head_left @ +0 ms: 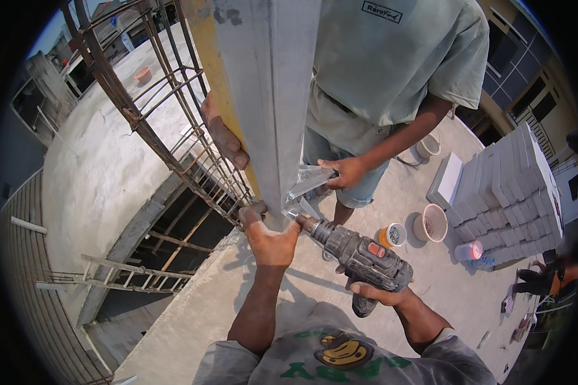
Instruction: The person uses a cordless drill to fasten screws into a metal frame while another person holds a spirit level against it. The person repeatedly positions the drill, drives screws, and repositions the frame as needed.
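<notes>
The person's right hand is wrapped tight around the grip of a dark power drill, its chuck pointed left and up at the foot of a tall grey metal post that rises through the middle of the view. The left hand is pressed against the base of that post, fingers curled over its lower left edge just beside the drill's tip, seemingly to steady the metal where the bit meets it. A co-worker in a pale green shirt stands on the far side: one of their hands grips the post's left edge higher up, apparently keeping it upright, while the other holds a shiny metal bracket against its right face, just above the drill. To the left stands a cage of rusty rebar, leaning over a dark opening with timber props below. The work goes on out of doors on a rough grey concrete roof slab. On the right, near a stack of pale grey blocks, stand a small tin, a pinkish bucket and a plastic jar; a white bucket sits farther off.
</notes>
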Motion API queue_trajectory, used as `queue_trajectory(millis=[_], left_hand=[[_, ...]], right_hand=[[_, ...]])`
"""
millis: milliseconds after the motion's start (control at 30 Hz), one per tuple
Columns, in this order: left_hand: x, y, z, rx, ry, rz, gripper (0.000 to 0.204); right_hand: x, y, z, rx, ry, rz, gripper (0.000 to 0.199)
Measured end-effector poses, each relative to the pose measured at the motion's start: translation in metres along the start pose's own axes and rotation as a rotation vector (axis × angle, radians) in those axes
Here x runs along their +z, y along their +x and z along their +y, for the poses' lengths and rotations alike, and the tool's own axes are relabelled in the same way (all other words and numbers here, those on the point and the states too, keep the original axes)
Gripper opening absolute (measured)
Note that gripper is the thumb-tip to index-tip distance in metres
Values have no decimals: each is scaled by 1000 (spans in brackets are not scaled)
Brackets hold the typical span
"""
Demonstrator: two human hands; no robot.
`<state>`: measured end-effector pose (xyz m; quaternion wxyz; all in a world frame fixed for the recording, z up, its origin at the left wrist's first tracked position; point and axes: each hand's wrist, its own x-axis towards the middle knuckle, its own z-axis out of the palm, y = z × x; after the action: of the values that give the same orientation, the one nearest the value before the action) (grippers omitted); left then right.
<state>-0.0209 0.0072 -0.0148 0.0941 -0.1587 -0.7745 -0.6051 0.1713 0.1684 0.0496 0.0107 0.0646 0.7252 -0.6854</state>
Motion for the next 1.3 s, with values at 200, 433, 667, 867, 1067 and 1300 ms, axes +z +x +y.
queue_trajectory(millis=[200, 433, 667, 867, 1067, 1300], left_hand=[[-4, 3, 8, 15, 77, 9, 66], [-6, 2, 12, 18, 86, 12, 63], [-7, 6, 11, 72, -11, 31, 66], [-3, 3, 13, 81, 32, 108, 67], [3, -3, 10, 22, -45, 113, 67], [11, -9, 14, 19, -53, 194, 68]], right_hand=[[-15, 15, 1, -163, -459, -78, 50], [-14, 17, -4, 121, -207, -128, 53], [21, 13, 10, 134, 135, 96, 66], [11, 17, 22, 126, 246, 69, 65], [11, 7, 26, 172, 369, 108, 60], [-4, 5, 20, 224, 215, 82, 71]])
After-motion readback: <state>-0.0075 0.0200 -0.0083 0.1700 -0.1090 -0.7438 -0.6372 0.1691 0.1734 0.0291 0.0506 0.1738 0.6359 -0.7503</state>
